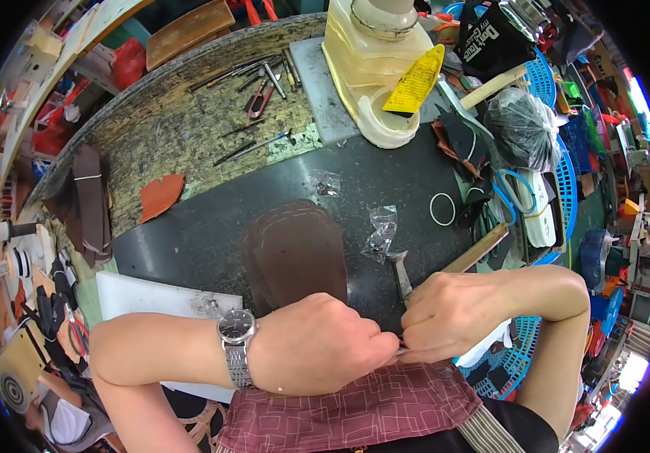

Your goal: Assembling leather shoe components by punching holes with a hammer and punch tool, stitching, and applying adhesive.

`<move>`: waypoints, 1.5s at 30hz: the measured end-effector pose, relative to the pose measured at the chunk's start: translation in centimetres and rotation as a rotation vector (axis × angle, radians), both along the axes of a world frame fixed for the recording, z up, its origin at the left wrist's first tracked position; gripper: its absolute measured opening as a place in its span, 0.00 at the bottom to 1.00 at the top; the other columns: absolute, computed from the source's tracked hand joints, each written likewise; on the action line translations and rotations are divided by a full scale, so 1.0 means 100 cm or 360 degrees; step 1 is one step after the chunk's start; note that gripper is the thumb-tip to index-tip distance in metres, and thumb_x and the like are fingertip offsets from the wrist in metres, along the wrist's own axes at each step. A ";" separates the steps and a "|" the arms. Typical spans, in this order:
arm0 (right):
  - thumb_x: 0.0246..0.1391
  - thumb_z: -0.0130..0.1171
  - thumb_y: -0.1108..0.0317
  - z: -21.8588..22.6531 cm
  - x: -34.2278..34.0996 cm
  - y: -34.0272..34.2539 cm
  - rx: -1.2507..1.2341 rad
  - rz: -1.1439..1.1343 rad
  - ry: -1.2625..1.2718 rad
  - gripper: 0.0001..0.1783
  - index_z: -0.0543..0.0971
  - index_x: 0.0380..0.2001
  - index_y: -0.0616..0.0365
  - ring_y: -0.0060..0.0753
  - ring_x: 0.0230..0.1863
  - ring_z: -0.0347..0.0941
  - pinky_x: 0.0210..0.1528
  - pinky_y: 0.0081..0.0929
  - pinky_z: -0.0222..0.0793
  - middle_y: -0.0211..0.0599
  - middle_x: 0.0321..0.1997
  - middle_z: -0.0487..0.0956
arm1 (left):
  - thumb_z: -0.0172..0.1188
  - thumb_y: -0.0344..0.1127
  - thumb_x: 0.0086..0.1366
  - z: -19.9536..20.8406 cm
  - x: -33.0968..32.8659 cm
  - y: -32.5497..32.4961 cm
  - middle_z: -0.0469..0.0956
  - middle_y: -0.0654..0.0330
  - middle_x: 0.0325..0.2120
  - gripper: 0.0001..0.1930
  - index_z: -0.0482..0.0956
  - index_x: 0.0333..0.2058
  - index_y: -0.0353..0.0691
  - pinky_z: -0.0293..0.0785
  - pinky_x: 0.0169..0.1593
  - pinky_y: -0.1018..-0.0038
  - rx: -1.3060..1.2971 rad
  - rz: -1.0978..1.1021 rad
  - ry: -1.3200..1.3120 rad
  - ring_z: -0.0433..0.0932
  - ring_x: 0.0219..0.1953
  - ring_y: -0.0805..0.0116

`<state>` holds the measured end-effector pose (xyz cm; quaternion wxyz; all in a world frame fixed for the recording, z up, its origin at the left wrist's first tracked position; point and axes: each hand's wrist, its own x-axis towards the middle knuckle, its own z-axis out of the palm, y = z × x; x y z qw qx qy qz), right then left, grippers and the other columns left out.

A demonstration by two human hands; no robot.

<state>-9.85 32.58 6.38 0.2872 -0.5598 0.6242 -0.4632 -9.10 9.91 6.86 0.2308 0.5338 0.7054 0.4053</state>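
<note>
My left hand, with a steel-banded watch on its wrist, is closed in front of the apron. My right hand meets it there, also closed. Fingertips of both hands pinch together at one spot; a thin pale edge shows between them, too small to name. Just beyond the left hand lies a stack of dark brown leather pieces with rounded tops. Beside the right hand are a curved metal tool end and a wooden handle; the hand hides whether they join.
Small clear plastic bags lie on the black work surface. A white board is at left. Pens and a red cutter lie farther back. A cream-coloured machine or container stands behind, blue baskets at right.
</note>
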 end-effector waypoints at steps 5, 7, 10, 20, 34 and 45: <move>0.53 0.56 0.69 0.005 -0.004 0.024 0.0160 -0.0024 -0.0161 0.15 0.66 0.16 0.61 0.41 0.18 0.68 0.20 0.38 0.62 0.38 0.15 0.66 | 0.54 0.32 0.55 0.005 -0.010 0.005 0.72 0.60 0.16 0.04 0.69 0.26 0.39 0.72 0.22 0.68 -0.0101 -0.0108 0.0025 0.77 0.20 0.60; 0.52 0.57 0.70 0.008 -0.004 0.033 0.0123 0.0016 -0.0244 0.17 0.65 0.15 0.61 0.40 0.17 0.66 0.19 0.37 0.59 0.37 0.14 0.64 | 0.54 0.33 0.55 0.012 -0.016 0.003 0.72 0.60 0.16 0.04 0.70 0.26 0.41 0.72 0.21 0.68 -0.0106 -0.0127 0.0021 0.77 0.20 0.61; 0.53 0.58 0.69 0.019 -0.006 0.047 0.0133 0.0071 -0.0329 0.19 0.65 0.13 0.59 0.38 0.14 0.62 0.17 0.35 0.56 0.36 0.13 0.61 | 0.56 0.34 0.56 0.026 -0.041 -0.027 0.74 0.62 0.18 0.04 0.73 0.24 0.46 0.72 0.21 0.69 -0.0464 -0.0069 -0.0046 0.76 0.20 0.62; 0.40 0.57 0.70 -0.076 -0.045 0.014 0.0771 -0.0413 0.0918 0.06 0.74 0.18 0.61 0.42 0.28 0.74 0.29 0.36 0.72 0.46 0.40 0.71 | 0.59 0.41 0.57 -0.096 -0.079 0.022 0.76 0.54 0.29 0.11 0.72 0.33 0.41 0.71 0.30 0.61 -0.0538 0.0960 0.0679 0.75 0.27 0.51; 0.50 0.59 0.68 -0.028 0.009 0.006 0.0292 -0.0922 0.0517 0.11 0.72 0.36 0.60 0.43 0.28 0.74 0.27 0.34 0.72 0.39 0.26 0.73 | 0.58 0.37 0.57 -0.052 -0.008 0.018 0.74 0.56 0.19 0.10 0.71 0.27 0.37 0.73 0.24 0.66 -0.0160 0.0509 0.0260 0.76 0.20 0.56; 0.54 0.54 0.60 -0.004 0.030 0.011 0.0125 -0.0041 0.0392 0.17 0.67 0.17 0.57 0.38 0.18 0.71 0.18 0.35 0.66 0.35 0.16 0.68 | 0.53 0.34 0.51 0.003 0.026 -0.002 0.69 0.62 0.14 0.06 0.67 0.22 0.42 0.69 0.17 0.72 -0.0135 -0.0115 0.0480 0.74 0.17 0.67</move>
